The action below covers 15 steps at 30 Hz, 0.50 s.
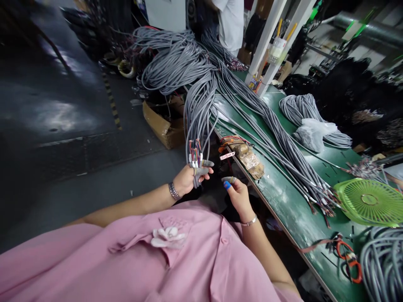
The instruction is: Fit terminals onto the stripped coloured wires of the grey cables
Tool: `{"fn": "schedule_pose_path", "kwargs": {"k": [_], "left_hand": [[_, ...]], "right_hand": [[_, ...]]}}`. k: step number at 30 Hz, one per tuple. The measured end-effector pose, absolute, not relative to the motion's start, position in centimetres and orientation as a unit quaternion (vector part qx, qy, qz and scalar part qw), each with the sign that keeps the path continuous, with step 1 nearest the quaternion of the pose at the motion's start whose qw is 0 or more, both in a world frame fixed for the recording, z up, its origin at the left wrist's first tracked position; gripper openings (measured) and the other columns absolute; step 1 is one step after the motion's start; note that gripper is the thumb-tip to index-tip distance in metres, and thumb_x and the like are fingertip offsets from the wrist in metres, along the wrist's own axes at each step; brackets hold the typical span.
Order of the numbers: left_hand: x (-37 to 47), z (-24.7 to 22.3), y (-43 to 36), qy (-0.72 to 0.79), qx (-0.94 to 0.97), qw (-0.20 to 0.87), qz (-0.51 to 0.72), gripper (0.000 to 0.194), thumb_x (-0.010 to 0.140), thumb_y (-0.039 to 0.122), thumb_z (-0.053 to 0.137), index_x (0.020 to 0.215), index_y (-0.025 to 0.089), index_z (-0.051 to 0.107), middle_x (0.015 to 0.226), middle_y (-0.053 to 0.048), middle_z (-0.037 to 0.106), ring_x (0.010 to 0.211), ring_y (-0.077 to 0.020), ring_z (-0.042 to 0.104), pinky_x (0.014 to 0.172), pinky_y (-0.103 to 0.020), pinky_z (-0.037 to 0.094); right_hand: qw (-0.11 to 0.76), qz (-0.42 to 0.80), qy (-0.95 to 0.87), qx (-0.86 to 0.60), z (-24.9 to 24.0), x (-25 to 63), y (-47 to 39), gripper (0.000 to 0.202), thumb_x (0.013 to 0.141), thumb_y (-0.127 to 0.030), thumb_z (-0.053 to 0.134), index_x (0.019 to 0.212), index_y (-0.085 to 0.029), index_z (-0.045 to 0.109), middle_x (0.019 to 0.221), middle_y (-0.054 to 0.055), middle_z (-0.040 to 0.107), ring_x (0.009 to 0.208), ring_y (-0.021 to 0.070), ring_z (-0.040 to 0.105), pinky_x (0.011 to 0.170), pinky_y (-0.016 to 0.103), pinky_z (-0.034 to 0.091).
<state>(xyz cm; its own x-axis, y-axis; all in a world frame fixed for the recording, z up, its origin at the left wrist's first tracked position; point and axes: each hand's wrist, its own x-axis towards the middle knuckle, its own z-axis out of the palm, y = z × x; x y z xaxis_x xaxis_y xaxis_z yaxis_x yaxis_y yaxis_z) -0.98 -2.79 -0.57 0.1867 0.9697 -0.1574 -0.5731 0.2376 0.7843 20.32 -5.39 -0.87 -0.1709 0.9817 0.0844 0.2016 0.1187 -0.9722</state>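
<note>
My left hand [188, 178] is closed around the ends of several grey cables [197, 109], just off the table's near edge. White sleeves and thin coloured wires [195, 147] stick up beside its fingers, which wear grey finger cots. My right hand [239, 196] hovers a little to the right, apart from the cables. Its thumb, in a blue cot, and its index finger, in a grey one, are pinched together. Whether anything small is between them is hidden. Nearest to this hand is a tape-wrapped block [250, 161] on the table edge, with orange wires [233, 141] beside it.
Long grey cables [270, 113] run along the green table [283, 201]. A green fan grille [368, 201], orange-handled scissors [348, 258] and cable coils [382, 260] lie at the right. A cardboard box [163, 126] stands on the floor. A person in white [231, 25] is behind.
</note>
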Motion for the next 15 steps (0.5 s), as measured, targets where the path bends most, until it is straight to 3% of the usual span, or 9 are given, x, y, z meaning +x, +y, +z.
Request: {"fn": "schedule_pose_path", "kwargs": {"k": [5, 11, 15], "left_hand": [[-2.4, 1.0, -3.4, 0.287, 0.240, 0.737, 0.563, 0.032, 0.066, 0.008, 0.069, 0.098, 0.007, 0.071, 0.083, -0.011, 0.073, 0.060, -0.0123, 0.065, 0.045, -0.017, 0.043], [-5.2, 2.4, -4.2, 0.262, 0.197, 0.728, 0.602, 0.032, 0.067, 0.009, 0.061, 0.097, 0.007, 0.071, 0.082, -0.012, 0.073, 0.063, -0.0158, 0.066, 0.046, -0.020, 0.046], [-5.9, 2.6, -4.8, 0.259, 0.204, 0.731, 0.598, 0.032, 0.067, 0.010, 0.062, 0.098, 0.007, 0.071, 0.081, -0.011, 0.071, 0.062, -0.0149, 0.064, 0.046, -0.020, 0.046]], "right_hand": [[0.395, 0.439, -0.681, -0.434, 0.8, 18.4, -4.9, 0.020, 0.087, -0.029, 0.059, 0.101, -0.020, 0.071, 0.096, 0.006, 0.071, 0.090, 0.0190, 0.065, 0.085, 0.032, 0.050], [0.323, 0.405, -0.740, -0.429, -0.7, 17.1, -3.7, 0.022, 0.084, -0.021, 0.059, 0.103, -0.021, 0.070, 0.097, 0.005, 0.070, 0.090, 0.0183, 0.064, 0.084, 0.033, 0.050], [0.269, 0.348, -0.811, -0.386, -1.2, 15.1, -3.5, 0.041, 0.080, -0.013, 0.061, 0.120, -0.023, 0.061, 0.118, 0.006, 0.063, 0.093, 0.0171, 0.061, 0.085, 0.032, 0.048]]}}
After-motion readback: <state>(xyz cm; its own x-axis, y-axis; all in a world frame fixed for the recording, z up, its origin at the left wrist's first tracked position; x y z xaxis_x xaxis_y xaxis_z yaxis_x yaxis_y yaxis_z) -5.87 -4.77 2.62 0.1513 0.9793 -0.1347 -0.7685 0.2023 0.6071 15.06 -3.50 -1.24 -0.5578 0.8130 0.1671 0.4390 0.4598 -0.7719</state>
